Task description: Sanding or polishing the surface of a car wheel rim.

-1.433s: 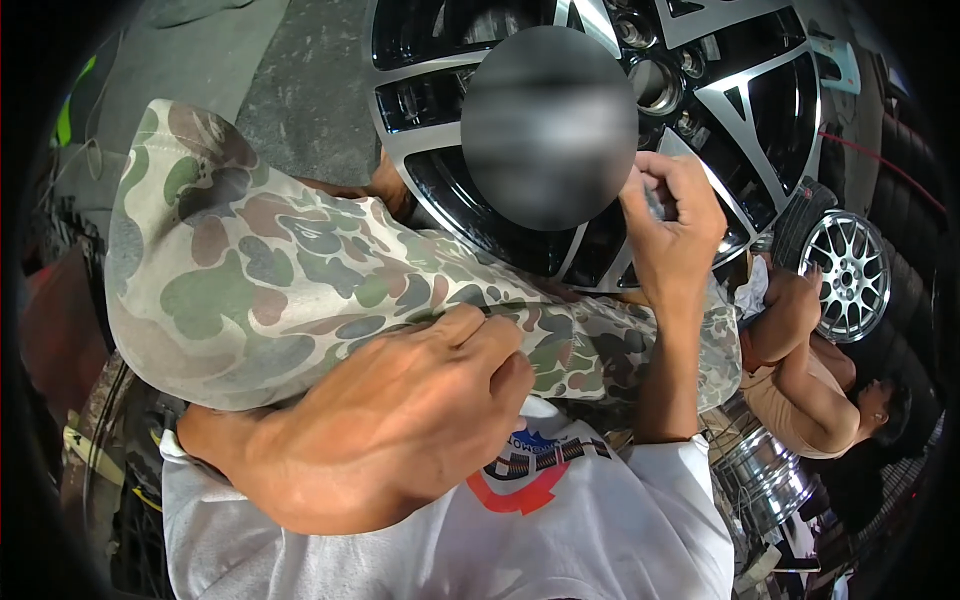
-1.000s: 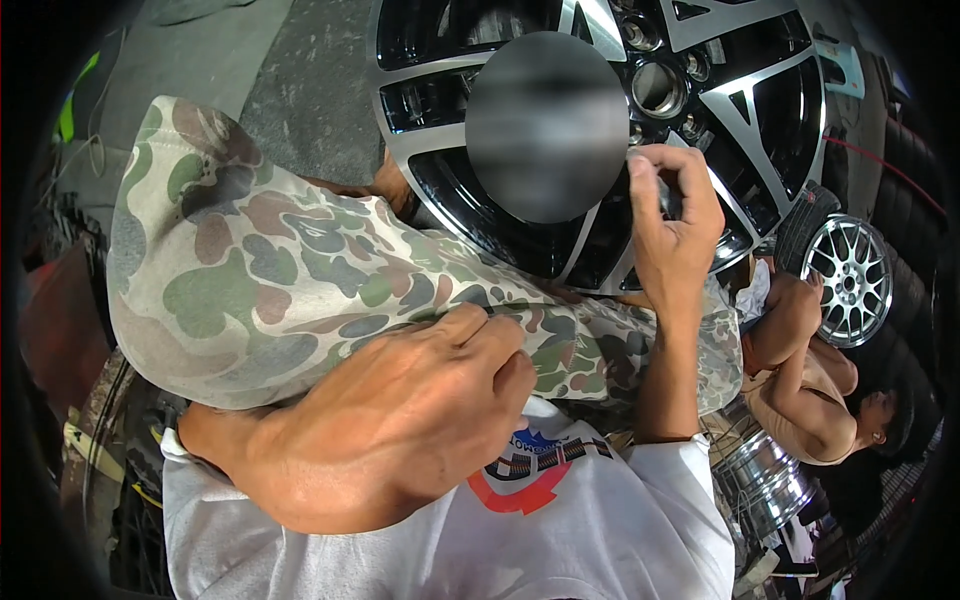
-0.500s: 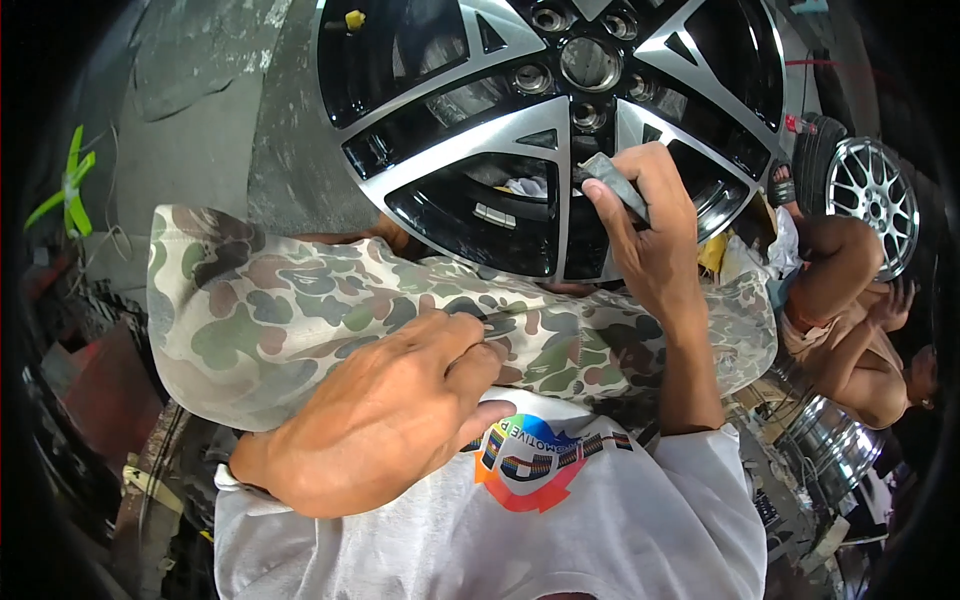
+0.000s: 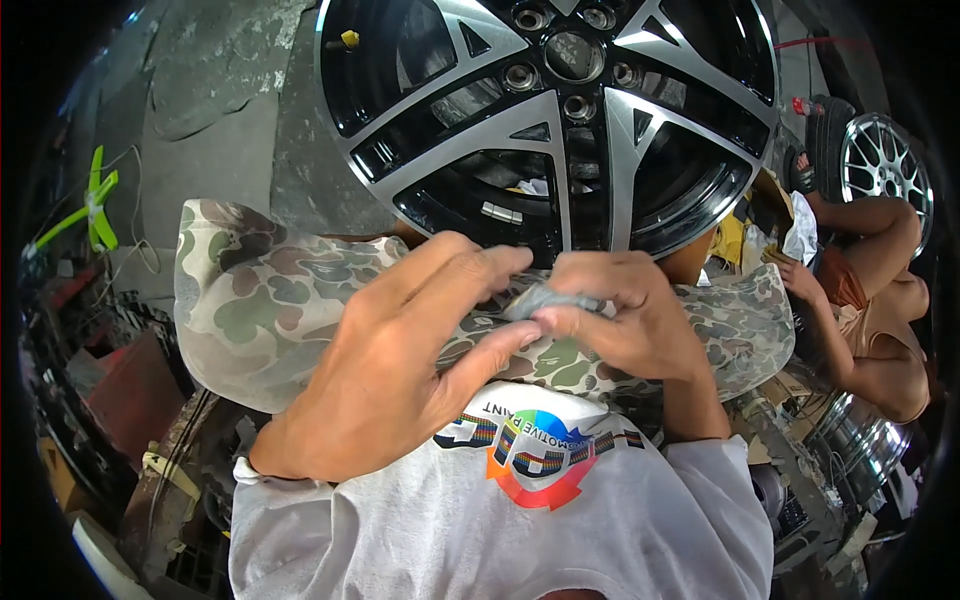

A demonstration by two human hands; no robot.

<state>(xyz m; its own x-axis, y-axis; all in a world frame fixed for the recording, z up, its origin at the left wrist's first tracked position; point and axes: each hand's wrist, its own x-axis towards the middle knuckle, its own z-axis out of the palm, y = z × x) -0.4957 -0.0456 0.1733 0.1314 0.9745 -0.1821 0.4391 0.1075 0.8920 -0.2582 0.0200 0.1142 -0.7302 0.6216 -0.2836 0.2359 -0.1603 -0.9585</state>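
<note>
A large black and silver alloy wheel rim [image 4: 622, 185] lies face up at the top, just beyond my knees. My right hand [image 4: 640, 315] pinches a folded piece of grey sandpaper [image 4: 538, 299] between thumb and fingers, over my lap and below the rim's near edge. Facing it, my left hand [image 4: 385, 335] has thumb and fingers apart, with the fingertips close to the sandpaper's left end. Whether they touch it I cannot tell, as both hands are slightly blurred. Camouflage shorts [image 4: 270, 300] cover my lap beneath the hands.
At right sits another person [image 4: 875, 330], near a silver multi-spoke wheel [image 4: 885, 165] and a black tyre [image 4: 828, 150]. A shiny rim [image 4: 865, 440] lies lower right. Bright green crossed strips [image 4: 95, 205] stand on the left by a thin cable. A yellow piece [image 4: 349, 39] sits on the big rim.
My right hand has come down off the rim's spoke to my lap, still with the sandpaper. My left hand has risen toward it and spread its fingers. The other person's arms have shifted.
</note>
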